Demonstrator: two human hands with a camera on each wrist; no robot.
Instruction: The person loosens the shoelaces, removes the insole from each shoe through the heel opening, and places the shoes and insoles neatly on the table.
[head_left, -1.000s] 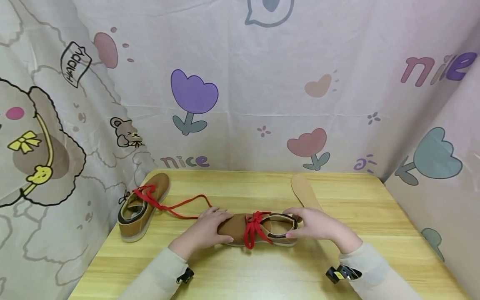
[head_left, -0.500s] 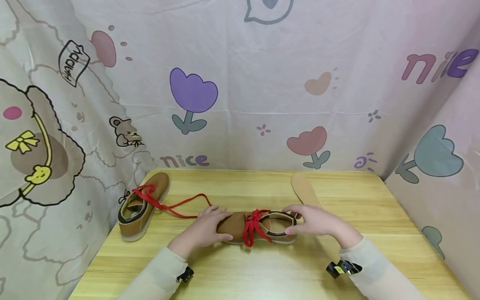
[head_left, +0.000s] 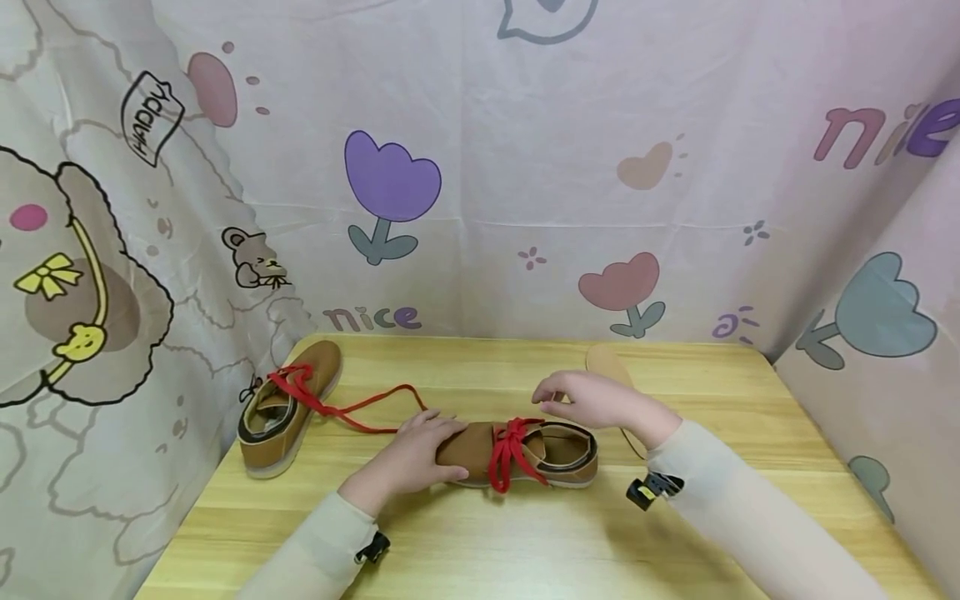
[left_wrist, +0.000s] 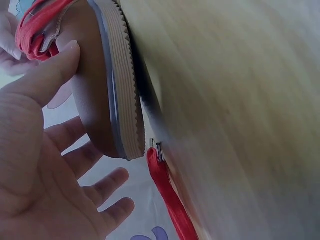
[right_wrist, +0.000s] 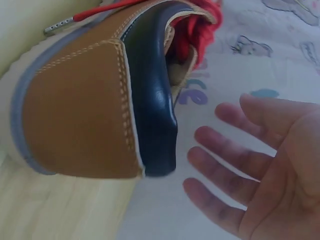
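Observation:
A brown shoe with a red lace bow lies across the middle of the wooden table, toe to the left. My left hand holds its toe. In the left wrist view the thumb lies across the upper, with fingers reaching around the far side and two of them clear of it. Just behind the shoe's opening, my right hand hovers with relaxed fingers and nothing in them. The right wrist view has the shoe's heel beside that hand, a gap between them.
A second brown shoe stands at the table's left edge, its long red lace trailing toward my left hand. A tan insole lies at the back right, partly behind my right hand. Patterned curtains surround the table.
My right hand has left the shoe's heel, moving up and left to hover behind the opening. The left hand and the shoe keep their place.

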